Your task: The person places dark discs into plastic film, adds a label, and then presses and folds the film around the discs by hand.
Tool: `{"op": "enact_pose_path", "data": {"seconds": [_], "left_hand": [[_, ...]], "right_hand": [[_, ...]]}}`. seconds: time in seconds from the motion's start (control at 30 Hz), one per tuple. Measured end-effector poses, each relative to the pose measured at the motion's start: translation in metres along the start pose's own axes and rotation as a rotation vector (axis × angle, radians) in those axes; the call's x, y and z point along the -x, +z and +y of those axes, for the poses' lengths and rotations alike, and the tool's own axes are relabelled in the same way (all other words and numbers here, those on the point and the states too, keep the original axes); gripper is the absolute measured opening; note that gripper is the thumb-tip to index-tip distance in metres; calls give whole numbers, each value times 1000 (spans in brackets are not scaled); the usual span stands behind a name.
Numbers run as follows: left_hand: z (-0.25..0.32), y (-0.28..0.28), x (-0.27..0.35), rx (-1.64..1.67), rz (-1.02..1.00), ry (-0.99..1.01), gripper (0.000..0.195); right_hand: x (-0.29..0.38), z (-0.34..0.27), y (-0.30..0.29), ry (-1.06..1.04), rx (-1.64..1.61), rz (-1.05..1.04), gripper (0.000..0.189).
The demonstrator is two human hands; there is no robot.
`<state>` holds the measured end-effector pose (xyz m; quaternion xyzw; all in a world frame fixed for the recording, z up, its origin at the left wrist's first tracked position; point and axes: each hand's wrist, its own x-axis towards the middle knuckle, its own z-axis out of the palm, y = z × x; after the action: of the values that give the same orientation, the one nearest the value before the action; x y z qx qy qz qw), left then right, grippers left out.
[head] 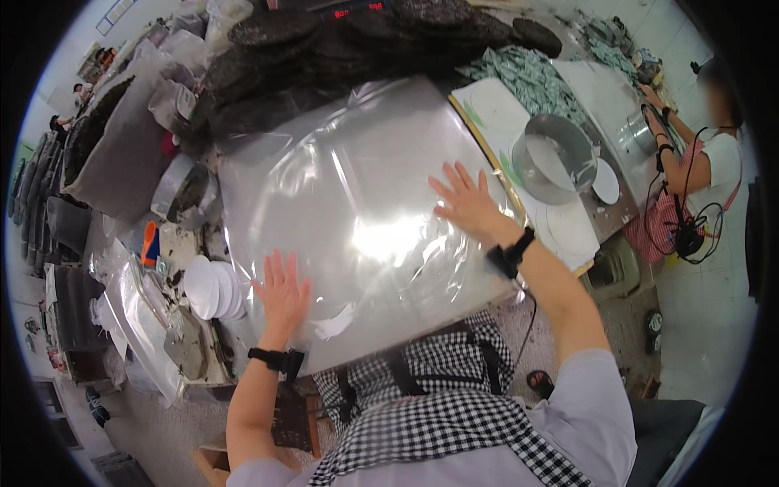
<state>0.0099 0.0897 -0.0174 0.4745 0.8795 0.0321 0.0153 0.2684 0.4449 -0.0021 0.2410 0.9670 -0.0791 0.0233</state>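
A large sheet of clear plastic film lies across the work surface in front of me, glaring with reflected light. My left hand rests palm down near its left edge, fingers spread. Farther to the right, my right hand is also flat on the film with its fingers apart. Neither hand holds anything. A small torn white piece shows near the film's front edge. Round white discs lie in an overlapping stack left of my left hand. A round metal ring or pan stands beyond my right hand on white sheets.
Dark pressed slabs are heaped behind the film. Small green packets lie piled at the back right. Another metal ring and an orange scoop are at the left. A co-worker works at the right side.
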Motion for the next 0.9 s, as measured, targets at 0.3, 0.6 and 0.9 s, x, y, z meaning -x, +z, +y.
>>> {"op": "enact_pose_path", "data": {"seconds": [0.3,0.6,0.9], "left_hand": [[29,-28,20,-150,-185,235,75],[36,-71,58,450,-184,387,53],[23,-39,21,443,-371,376,17]], "right_hand": [[13,18,-8,-32,111,-98,68],[99,69,-116,437,-39,613,57],[135,61,-125,427,-430,532,27]]}}
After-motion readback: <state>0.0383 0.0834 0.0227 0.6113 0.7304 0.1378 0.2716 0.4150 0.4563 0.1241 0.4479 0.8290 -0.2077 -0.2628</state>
